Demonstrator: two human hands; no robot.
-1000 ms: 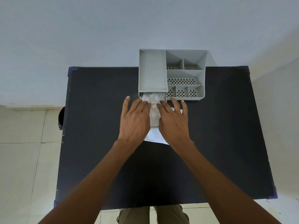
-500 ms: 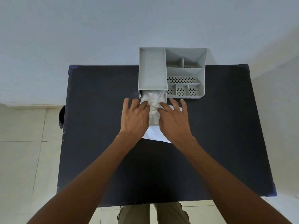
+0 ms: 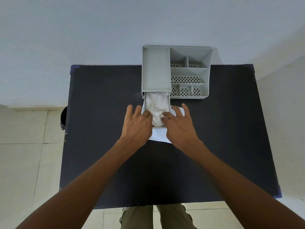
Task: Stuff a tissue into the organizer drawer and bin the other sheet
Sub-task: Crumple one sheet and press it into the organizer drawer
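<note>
2 hands, left hand (image 3: 137,124) and right hand (image 3: 179,125), fingers spread, press the crumpled tissue (image 3: 156,107) into the drawer (image 3: 168,103) near the table's (image 3: 99,96) far edge. Soft, light, springy: push from above. Another sheet (image 3: 158,134) lies beneath.
</note>
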